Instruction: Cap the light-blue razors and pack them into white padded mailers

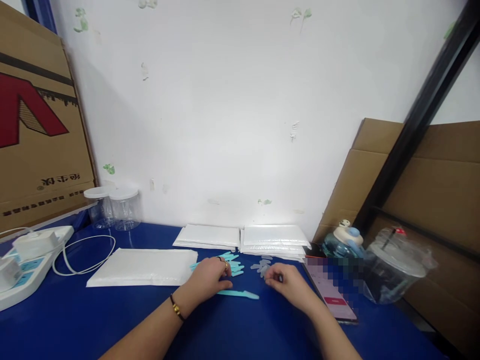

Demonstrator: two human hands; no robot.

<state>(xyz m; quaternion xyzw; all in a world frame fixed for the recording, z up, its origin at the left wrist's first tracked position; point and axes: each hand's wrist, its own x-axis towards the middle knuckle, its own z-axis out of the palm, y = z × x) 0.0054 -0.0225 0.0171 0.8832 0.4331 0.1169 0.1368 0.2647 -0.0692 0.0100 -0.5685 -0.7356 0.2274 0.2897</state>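
My left hand (208, 278) is closed around the handle end of a turquoise eyebrow razor (243, 294), whose free end points right, low over the table. Behind that hand lies a pile of similar turquoise razors (235, 268), partly hidden by my fingers. My right hand (288, 283) has its thumb and fingers curled into a pinch beside a small heap of translucent caps (261, 265). Whatever may be between those fingertips is too small to make out.
White padded mailers lie flat at left (146, 267), with stacks at back centre (208, 236) and back right (275, 236). A phone (330, 292) is right of my right hand, near a bagged container (393, 265). Clear jars (125, 210) and a power strip (33, 280) are at left.
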